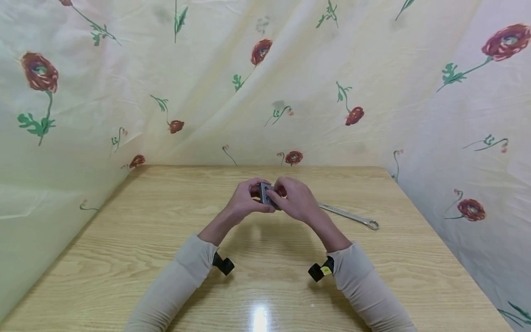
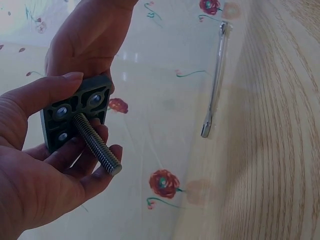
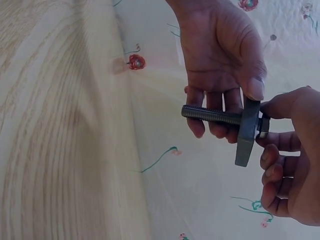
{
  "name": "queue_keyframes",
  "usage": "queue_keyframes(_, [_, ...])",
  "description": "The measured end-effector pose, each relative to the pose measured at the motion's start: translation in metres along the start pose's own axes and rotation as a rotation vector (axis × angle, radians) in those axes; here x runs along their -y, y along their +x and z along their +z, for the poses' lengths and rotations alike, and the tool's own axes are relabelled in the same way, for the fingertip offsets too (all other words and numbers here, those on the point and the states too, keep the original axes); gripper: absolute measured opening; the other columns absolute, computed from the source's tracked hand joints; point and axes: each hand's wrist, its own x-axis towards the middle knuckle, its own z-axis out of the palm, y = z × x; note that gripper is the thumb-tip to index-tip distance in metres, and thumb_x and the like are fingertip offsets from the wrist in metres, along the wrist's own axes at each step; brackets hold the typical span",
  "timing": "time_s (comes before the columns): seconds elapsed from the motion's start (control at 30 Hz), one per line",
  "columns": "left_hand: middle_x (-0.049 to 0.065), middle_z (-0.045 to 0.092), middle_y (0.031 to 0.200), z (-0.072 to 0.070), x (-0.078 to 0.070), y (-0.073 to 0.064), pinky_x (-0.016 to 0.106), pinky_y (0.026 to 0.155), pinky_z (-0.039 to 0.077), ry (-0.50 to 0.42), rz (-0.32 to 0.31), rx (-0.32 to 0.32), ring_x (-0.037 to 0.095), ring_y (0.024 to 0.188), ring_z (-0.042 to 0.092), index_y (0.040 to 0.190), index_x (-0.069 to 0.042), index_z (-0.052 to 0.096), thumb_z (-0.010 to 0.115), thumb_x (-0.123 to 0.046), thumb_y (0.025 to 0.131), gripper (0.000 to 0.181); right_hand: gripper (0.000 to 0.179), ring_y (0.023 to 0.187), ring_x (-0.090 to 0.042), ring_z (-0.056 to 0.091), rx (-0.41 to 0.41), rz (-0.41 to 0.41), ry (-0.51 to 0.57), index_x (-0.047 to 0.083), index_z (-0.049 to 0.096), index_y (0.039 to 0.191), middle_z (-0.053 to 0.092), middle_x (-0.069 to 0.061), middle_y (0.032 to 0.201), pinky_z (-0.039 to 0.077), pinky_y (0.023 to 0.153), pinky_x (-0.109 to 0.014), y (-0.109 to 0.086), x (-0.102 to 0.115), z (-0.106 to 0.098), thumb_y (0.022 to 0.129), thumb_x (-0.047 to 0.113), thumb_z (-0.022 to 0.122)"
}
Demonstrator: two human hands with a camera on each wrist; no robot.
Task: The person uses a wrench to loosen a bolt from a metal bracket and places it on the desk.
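My left hand [image 1: 244, 198] grips a dark grey rectangular plate [image 2: 77, 100] by its edges, thumb on one side and fingers on the other. Several holes show in the plate's ribbed face. A long threaded bolt [image 2: 97, 145] passes through it, and its shank sticks out on the left hand's side. On the plate's opposite side, the thumb and a finger of my right hand [image 3: 300, 160] pinch the hex head [image 3: 264, 126] of the bolt. A small gap separates that head from the plate. Both hands are raised above the table, close together.
A silver combination wrench [image 1: 348, 215] lies on the wooden table [image 1: 265, 295], right of the hands, partly hidden behind the right hand. Flower-printed cloth [image 1: 215, 83] hangs behind the table and along both sides.
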Motion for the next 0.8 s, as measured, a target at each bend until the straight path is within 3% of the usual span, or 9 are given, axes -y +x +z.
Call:
queue_keyframes(0.4, [0.019,0.071,0.117,0.000,0.001,0.000,0.027,0.081,0.055,-0.001,0.001,0.000,0.017,0.097,0.064,0.130,-0.004,0.059,0.085,-0.001,0.073,0.063,0.018,0.074,-0.016,0.047,0.089,-0.068,0.144,0.007,0.067,0.106,0.060,-0.004,0.085,0.037,0.065,-0.028,0.001,-0.008,-0.008,0.096,0.022,0.067])
queue_keyframes(0.67, [0.019,0.071,0.115,0.000,0.002,0.001,0.026,0.080,0.055,-0.004,-0.006,-0.004,0.016,0.095,0.064,0.130,-0.004,0.060,0.085,-0.001,0.072,0.063,0.019,0.088,-0.020,0.057,0.150,-0.114,0.253,0.004,0.069,0.113,0.065,-0.012,0.104,0.042,0.074,-0.031,0.001,-0.015,-0.012,0.094,0.009,0.068])
queue_keyframes(0.8, [0.019,0.071,0.113,0.001,0.001,0.001,0.025,0.079,0.055,-0.020,-0.001,0.004,0.014,0.093,0.064,0.129,-0.002,0.060,0.085,0.001,0.072,0.062,0.020,0.088,-0.021,0.054,0.192,-0.106,0.304,0.006,0.069,0.112,0.061,-0.012,0.106,0.041,0.073,-0.031,0.001,-0.016,-0.013,0.094,0.000,0.064])
